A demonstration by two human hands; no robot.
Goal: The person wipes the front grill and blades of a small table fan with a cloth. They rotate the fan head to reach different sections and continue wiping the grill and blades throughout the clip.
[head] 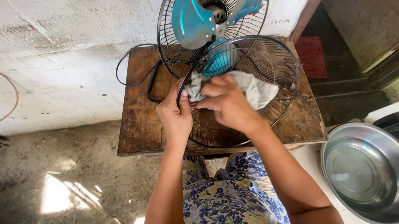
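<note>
The left hand (175,112) curls its fingers around the rim of a detached wire fan guard (271,69), thumb pressed on the wire; the right hand (229,103) bunches a grey cloth (259,91) in closed fingers and presses it against the guard's grille; the guard stands tilted on a small wooden table (139,116), leaning before one fan (211,17) with three blue blades, its rear guard in place; one steel basin (372,172) sits at the right, nothing visible inside it.
</note>
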